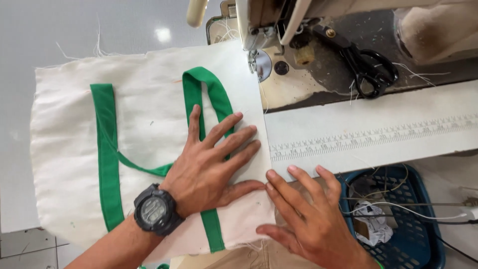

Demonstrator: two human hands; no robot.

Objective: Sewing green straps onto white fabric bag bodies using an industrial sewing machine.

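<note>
cream cloth bag (149,119) with its green strap handle (107,149) lies flat on the table (368,134), right edge just beside the sewing machine's needle (253,62). left hand (209,164), fingers spread, presses flat on the bag near that edge, black watch (155,210) on the wrist. right hand (308,219), fingers spread, touches the bag's lower corner; black scissors (371,69) rest well apart on the machine bed.

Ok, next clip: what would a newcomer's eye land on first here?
Probably the bright green strap looping across the cream fabric panel at centre-left. The left hand, with a black wristwatch, presses flat on it; the right hand rests at its right edge. Black scissors lie top right beside the sewing machine.
</note>
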